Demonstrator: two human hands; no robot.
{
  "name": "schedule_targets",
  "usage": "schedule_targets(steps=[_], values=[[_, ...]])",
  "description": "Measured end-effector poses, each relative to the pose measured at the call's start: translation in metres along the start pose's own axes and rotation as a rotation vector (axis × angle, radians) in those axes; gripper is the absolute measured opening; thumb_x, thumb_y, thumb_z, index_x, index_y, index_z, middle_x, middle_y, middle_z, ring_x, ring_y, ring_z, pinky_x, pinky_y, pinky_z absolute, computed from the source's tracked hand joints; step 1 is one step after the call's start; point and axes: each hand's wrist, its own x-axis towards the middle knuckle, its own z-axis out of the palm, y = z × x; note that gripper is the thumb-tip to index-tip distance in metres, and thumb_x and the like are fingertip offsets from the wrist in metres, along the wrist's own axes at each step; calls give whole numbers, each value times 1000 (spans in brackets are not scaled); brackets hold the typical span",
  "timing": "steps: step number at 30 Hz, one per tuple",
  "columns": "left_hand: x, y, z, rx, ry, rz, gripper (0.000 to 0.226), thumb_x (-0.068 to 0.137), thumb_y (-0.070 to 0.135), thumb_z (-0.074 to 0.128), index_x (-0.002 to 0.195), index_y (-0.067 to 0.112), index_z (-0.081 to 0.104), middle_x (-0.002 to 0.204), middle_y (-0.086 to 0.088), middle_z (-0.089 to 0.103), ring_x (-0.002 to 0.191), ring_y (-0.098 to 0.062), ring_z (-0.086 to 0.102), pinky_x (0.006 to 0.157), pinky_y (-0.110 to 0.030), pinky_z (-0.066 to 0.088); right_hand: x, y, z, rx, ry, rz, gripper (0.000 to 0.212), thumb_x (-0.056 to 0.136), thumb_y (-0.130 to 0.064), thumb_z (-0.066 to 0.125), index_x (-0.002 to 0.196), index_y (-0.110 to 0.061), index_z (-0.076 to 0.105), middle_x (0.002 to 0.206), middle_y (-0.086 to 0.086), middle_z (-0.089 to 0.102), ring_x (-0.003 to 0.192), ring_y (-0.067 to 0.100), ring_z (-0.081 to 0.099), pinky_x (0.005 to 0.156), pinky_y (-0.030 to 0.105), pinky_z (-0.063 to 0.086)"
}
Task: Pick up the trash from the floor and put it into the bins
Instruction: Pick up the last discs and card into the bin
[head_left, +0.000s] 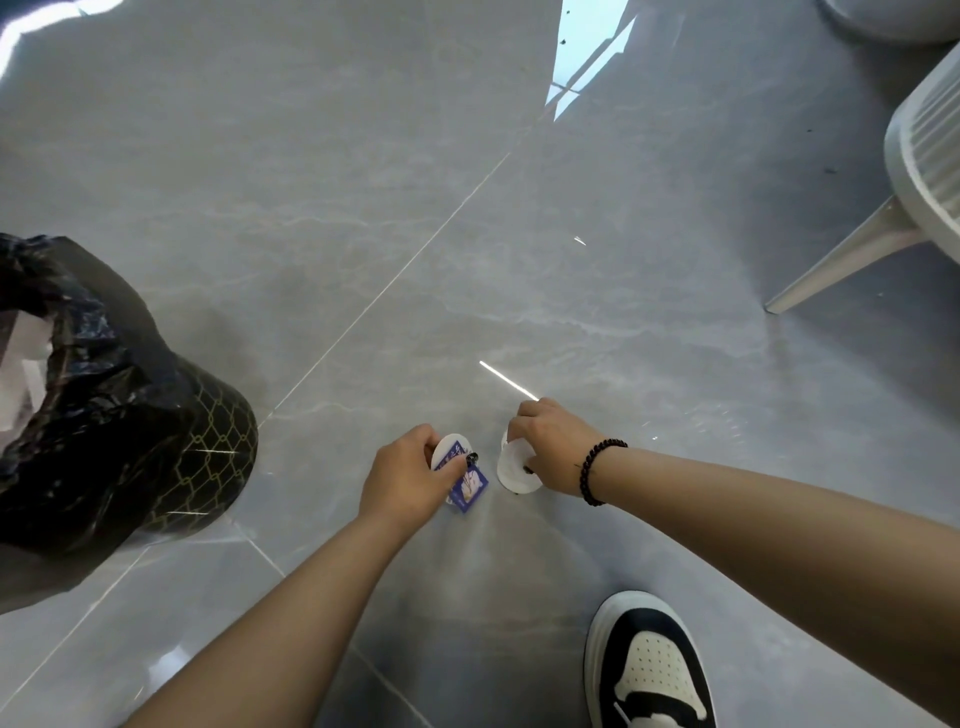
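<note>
Gripping a small white cup (451, 453) with a blue printed label, left hand (410, 475) curled round it low over the grey floor (363, 234). Pinching a plain white cup (515, 466), right hand (556, 447) just beside. Black-lined bin (119, 395) off left.

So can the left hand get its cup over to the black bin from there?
Probably yes. The left hand grips the blue-labelled cup, and the bin with its black bag stands open on that same side. Only bare floor lies between them.
</note>
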Motion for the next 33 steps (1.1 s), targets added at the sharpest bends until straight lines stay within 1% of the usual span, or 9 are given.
schedule_targets(steps=[4,8,10,14,17,19,22,26,33], values=[[1,0,0,-22,5,0,22,81,38,72,83,22,58,80,5,66,73,-11,65,65,-32,56,-9,2,7,89,146,-45,30,83,1,60,111,-8,64,125,7,43,109,25,45,86,23,41],[0,2,3,-21,-22,3,21,82,36,71,84,20,57,78,8,63,73,-12,64,66,-31,56,-32,2,13,207,208,-67,15,83,-3,59,93,-10,67,100,5,61,94,23,52,82,28,44],[1,7,5,-21,-31,24,19,82,33,71,80,18,59,74,8,62,72,-15,62,64,-30,51,-50,5,17,302,243,-12,6,83,-9,65,86,-15,65,90,-2,61,86,14,52,77,19,41],[14,28,17,-12,-60,122,19,75,33,76,70,20,64,79,5,59,86,-17,56,65,-24,42,-86,14,27,509,334,174,18,80,-11,71,76,-26,60,81,-11,63,78,3,57,70,9,42],[19,48,31,38,-147,241,18,73,30,78,80,17,69,106,1,57,107,-16,46,89,-27,42,-100,19,33,652,408,338,20,78,-13,74,71,-27,60,75,-12,65,75,1,58,64,9,44],[20,58,40,70,-185,292,16,74,23,75,85,15,67,114,-1,55,113,-18,45,95,-32,42,-102,21,36,680,438,418,18,77,-16,74,71,-26,60,74,-12,65,75,1,58,63,11,44],[25,65,48,190,-222,320,26,77,19,70,101,14,63,118,-3,52,116,-23,46,94,-37,44,-97,27,36,643,453,447,15,76,-18,73,72,-25,60,78,-12,65,80,4,58,68,19,46],[25,67,50,374,-211,342,40,81,25,67,118,20,53,123,-2,48,118,-24,42,94,-34,36,-92,32,29,642,463,448,17,75,-16,73,70,-24,59,75,-11,64,75,1,57,63,16,42],[15,61,53,350,-123,221,53,82,29,70,127,22,44,125,-2,50,120,-25,40,92,-33,32,-90,28,27,704,469,468,15,76,-14,73,71,-21,61,76,-6,65,71,8,58,57,9,42]])
